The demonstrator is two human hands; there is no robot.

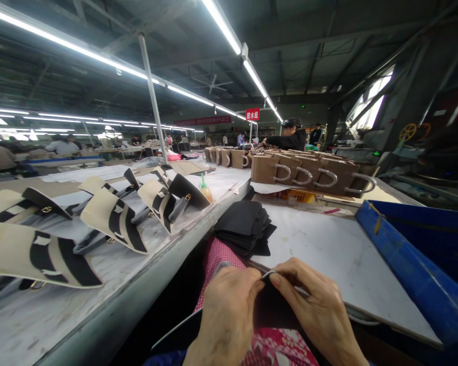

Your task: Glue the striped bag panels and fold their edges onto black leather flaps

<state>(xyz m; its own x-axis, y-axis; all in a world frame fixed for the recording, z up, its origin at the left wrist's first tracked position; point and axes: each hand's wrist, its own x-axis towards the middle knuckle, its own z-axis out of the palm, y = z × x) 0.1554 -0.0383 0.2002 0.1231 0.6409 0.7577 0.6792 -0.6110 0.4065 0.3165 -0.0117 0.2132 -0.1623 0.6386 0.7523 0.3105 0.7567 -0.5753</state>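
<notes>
Low in front of me, my left hand (227,305) and my right hand (316,300) pinch the upper edge of a black flat panel (275,307) between thumbs and fingers. The panel looks like leather or stiff fabric, and a thin pale line runs along its edge. My hands partly cover it, and it hangs over my red and pink patterned apron (282,348). Just beyond my hands, a fanned stack of similar black panels (246,226) lies at the table's near left corner.
Cream and black bag parts (112,218) with buckles cover the left table. Near them stands a small glue bottle (205,189). Brown bags (301,173) with clear-wrapped handles line the table ahead. A blue bin (412,259) is at right. A person (290,136) works beyond.
</notes>
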